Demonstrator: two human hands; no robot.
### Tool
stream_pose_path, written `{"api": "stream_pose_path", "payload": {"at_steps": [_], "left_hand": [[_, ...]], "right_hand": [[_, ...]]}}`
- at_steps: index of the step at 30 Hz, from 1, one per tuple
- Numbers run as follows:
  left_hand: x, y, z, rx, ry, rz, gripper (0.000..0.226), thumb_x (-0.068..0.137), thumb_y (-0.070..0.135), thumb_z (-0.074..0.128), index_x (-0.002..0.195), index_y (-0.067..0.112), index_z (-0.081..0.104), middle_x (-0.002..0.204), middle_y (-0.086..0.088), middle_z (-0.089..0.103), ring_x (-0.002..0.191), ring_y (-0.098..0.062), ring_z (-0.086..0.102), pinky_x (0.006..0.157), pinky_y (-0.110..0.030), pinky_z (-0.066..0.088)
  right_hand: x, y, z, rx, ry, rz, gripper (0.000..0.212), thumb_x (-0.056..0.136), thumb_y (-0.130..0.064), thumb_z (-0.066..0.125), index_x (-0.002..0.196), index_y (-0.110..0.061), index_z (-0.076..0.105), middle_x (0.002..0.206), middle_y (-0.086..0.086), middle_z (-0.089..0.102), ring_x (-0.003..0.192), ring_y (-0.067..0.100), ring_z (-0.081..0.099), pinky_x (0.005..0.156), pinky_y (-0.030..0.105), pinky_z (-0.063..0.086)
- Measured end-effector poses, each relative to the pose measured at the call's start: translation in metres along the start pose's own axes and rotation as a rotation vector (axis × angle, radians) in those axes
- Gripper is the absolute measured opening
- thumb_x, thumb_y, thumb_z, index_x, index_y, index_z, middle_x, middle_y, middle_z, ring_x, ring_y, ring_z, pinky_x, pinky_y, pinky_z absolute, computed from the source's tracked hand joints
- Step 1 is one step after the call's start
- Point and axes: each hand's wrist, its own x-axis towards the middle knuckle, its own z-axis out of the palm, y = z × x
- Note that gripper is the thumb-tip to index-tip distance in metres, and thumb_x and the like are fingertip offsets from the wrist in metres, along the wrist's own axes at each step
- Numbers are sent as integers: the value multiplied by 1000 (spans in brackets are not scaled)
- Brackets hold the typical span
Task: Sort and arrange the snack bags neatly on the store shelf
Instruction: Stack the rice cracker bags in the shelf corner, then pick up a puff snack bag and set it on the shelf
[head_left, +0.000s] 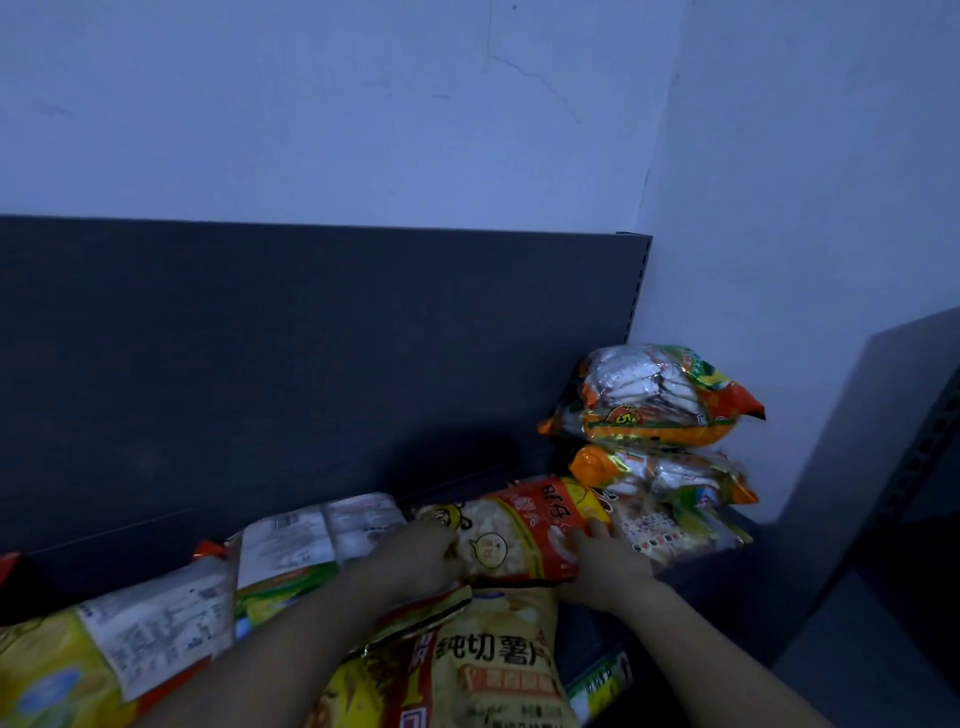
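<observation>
Here the red snack bag (524, 535) lies flat on the dark shelf (597, 644), long axis left to right, pale puffs showing through its clear window. The left hand (423, 551) grips its left end with curled fingers, and the right hand (605, 569) pinches its right edge, thumb on top. Just in front lies a yellow bag (493, 670) printed "纯切薯", and stacked orange-green bags (660, 405) of white crackers fill the right corner.

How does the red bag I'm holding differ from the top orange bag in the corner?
The red bag lies low, held by left hand and right hand; the top orange bag sits untouched atop another bag. The red bag shows pale puffs; the top orange bag, white wrapped pieces. Both are snack bags.
</observation>
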Motion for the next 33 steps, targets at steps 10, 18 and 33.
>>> {"api": "stream_pose_path", "payload": {"at_steps": [10,18,33], "left_hand": [[51,18,25,181,-118,-191,91,76,49,67,145,13,21,146,-11,38,137,-32,26,108,-44,25],[74,9,29,137,-25,-202,97,68,50,71,142,15,20,126,-7,55,120,-27,47,92,-36,35],[48,-5,-13,-1017,11,-100,73,71,13,77,133,10,38,105,-8,56,92,-20,57,64,-27,47]], "right_hand": [[-3,12,17,467,309,76,53,78,-28,70,126,-14,52,125,11,45,116,26,45,97,26,39],[11,7,10,1385,253,227,24,81,-3,69,101,-7,57,107,16,64,75,25,62,48,28,48],[-31,-60,-113,1821,326,-95,29,90,10,46,110,-6,60,96,12,61,71,19,63,49,23,56]]}}
